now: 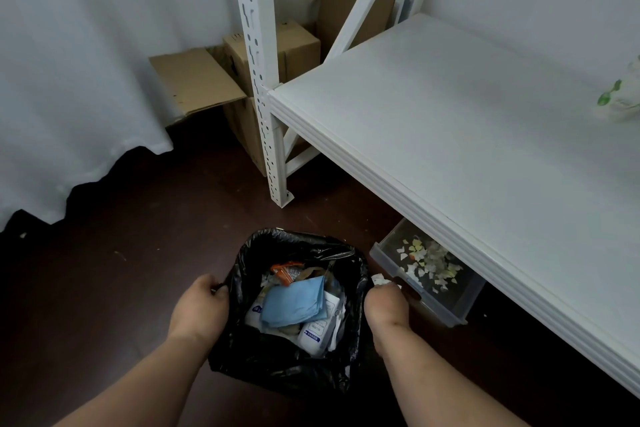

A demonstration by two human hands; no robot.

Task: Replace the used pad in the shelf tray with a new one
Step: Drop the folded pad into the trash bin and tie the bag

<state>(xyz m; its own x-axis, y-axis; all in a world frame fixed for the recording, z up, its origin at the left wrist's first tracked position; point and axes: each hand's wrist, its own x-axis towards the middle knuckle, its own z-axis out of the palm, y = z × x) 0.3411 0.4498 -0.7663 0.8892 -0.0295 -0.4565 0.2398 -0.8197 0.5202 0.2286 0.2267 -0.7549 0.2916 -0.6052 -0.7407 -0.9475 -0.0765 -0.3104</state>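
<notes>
A dark brown floor (121,288) runs under a white metal shelf (467,135), with white curtains (76,62) on the left and cardboard boxes (242,59) behind the shelf post. On the floor stands a black rubbish bag (294,367), held open at its rim by both hands: the left hand (201,305) grips the left edge, the right hand (386,305) grips the right edge and also pinches a small white scrap (379,279). Inside the bag, on top of packets and wrappers, lies a folded blue pad (294,302). Just right of the bag, under the shelf, a clear plastic tray (433,308) is pulled out, with paper bits (429,263) scattered in it
</notes>
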